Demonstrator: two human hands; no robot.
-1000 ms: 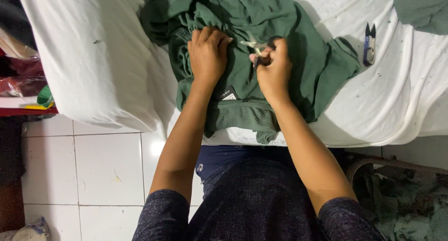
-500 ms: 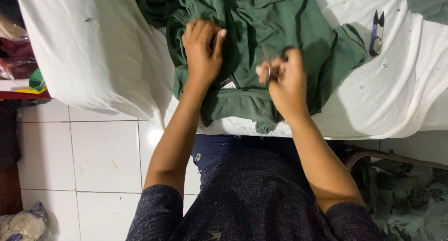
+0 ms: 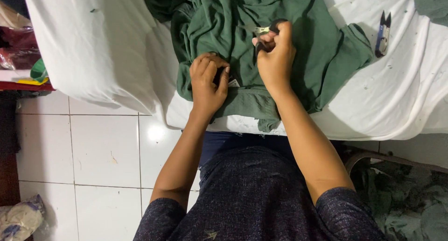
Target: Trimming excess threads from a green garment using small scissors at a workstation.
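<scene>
**Head view: both hands on the green garment, snips at the right hand**

Head view, the only one. A green garment (image 3: pixel 261 49) lies bunched on a white sheet (image 3: pixel 93 49) at the near edge of a table; its hem hangs a little over that edge, towards the person. The left hand (image 3: pixel 208 82) presses down on the cloth near the hem, fingers curled around a small dark bit with a white tag beside it. The right hand (image 3: pixel 276 54) sits just to the right and a little farther away, closed around small dark-handled snips (image 3: pixel 266 35) whose pale tip points left, across the cloth towards the space above the left hand. The two hands are near each other but not touching, and the tag lies nearer the left hand, to the near-left of the snips' tip. A second pair of snips (image 3: pixel 382 33) lies on the sheet well to the right, its long axis running near to far, out of reach of either hand as they stand.

Against the earlier frames: half a second ago the left hand lay farther up the garment with fingers spread flat, and the right hand was nearer the hem. Now the left hand has come nearer the hem and curled, while the right has gone farther up the cloth.
</scene>
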